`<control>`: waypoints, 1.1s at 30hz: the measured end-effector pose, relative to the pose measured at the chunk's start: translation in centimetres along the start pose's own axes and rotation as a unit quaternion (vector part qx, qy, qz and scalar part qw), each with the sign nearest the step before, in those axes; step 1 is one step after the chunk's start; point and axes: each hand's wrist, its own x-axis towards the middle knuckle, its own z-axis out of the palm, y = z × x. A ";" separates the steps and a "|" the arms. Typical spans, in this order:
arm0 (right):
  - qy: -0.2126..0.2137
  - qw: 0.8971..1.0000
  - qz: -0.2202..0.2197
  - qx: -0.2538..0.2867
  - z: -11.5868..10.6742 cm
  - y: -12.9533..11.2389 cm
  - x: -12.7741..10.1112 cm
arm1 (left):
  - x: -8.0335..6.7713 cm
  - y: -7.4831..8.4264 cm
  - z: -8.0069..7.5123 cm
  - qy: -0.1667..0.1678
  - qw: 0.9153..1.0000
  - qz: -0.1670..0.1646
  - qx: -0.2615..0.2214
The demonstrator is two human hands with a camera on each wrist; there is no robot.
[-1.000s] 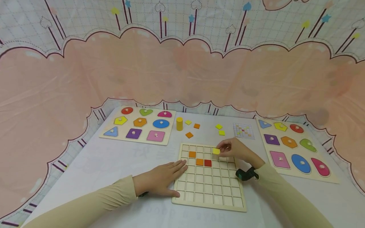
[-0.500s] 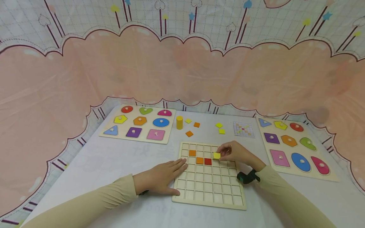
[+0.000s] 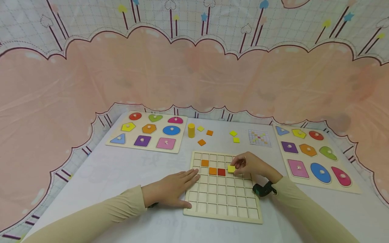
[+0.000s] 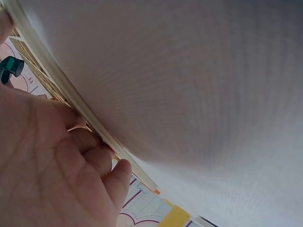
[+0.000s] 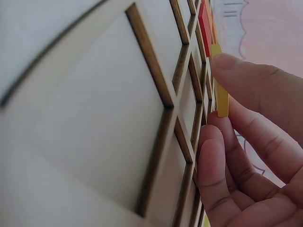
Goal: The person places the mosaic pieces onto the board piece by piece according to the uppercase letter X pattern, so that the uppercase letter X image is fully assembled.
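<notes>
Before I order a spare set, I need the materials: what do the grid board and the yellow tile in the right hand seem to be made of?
The grid board looks like pale unfinished plywood: matt surface, with dark, scorched-looking cell edges in the right wrist view, perhaps laser-cut. The yellow tile, pinched by the right hand, looks thin, stiff and evenly coloured, so probably painted wood, though plastic cannot be excluded.

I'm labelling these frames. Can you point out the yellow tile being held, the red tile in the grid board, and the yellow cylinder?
yellow tile point(image 3: 231, 168), head view, middle of its top face.
red tile point(image 3: 221, 172), head view, centre of tile.
yellow cylinder point(image 3: 191, 131), head view, middle of its side.
</notes>
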 end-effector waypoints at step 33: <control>0.029 0.997 -0.031 -0.062 -0.1 0.2 1.3 | 0.0 -0.1 0.0 0.000 1.000 0.004 -0.005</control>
